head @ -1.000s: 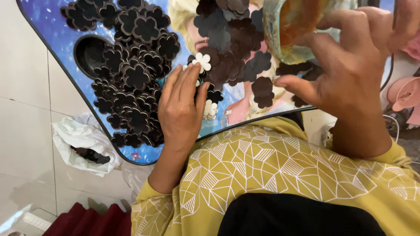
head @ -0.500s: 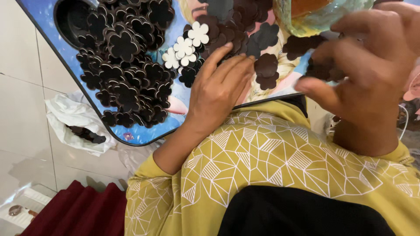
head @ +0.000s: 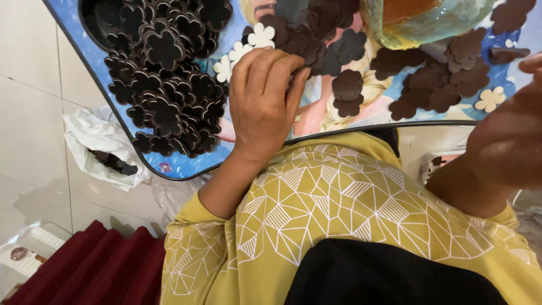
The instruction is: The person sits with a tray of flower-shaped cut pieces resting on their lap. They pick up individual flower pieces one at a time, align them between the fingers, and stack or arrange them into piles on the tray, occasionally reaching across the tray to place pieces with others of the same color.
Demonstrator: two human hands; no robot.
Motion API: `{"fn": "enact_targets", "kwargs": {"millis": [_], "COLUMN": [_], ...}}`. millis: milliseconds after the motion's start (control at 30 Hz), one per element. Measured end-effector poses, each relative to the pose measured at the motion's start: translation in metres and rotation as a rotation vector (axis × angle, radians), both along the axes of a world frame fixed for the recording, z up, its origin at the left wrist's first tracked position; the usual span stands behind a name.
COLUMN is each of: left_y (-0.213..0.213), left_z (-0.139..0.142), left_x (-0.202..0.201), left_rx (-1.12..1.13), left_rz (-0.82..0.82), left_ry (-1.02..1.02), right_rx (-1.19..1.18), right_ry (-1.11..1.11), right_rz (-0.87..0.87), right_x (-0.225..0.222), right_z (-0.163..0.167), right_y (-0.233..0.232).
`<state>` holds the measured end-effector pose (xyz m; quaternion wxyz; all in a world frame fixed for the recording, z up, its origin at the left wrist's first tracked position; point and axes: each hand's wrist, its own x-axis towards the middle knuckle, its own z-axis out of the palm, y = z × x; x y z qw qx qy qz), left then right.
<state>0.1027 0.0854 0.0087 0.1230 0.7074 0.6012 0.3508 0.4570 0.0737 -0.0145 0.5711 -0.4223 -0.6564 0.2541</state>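
Tray (head: 186,165): blue, printed, black-rimmed. Pile (head: 164,73): dark flower cutouts, heaped at tray's left. Left hand (head: 262,104): curled, fingertips pinching dark cutouts at tray centre, beside white cutouts (head: 243,51). Right hand (head: 508,141): at tray's right edge; grip cannot be told.

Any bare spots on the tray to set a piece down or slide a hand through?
One bare strip on the tray: along the near rim, from the left hand across to the brown cluster on the right. A smaller gap lies between the left hand and the black pile. The pile itself is packed. The right hand covers the far right edge.
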Motion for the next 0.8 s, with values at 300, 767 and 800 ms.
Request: {"fn": "enact_targets", "kwargs": {"millis": [300,767,800], "left_y": [0.011,0.024,0.025], "left_z": [-0.007,0.009,0.010], "left_x": [-0.014,-0.038,-0.037], "left_rx": [-0.056,-0.085,-0.082], "left_rz": [0.021,0.111,0.110], "left_ry": [0.000,0.051,0.058], "right_rx": [-0.151,-0.258,-0.266], "right_ry": [0.010,-0.113,-0.135], "right_rz": [0.088,0.208,0.226], "right_x": [-0.077,-0.130,-0.132], "right_z": [0.036,0.056,0.058], "right_y": [0.018,0.026,0.026]}}
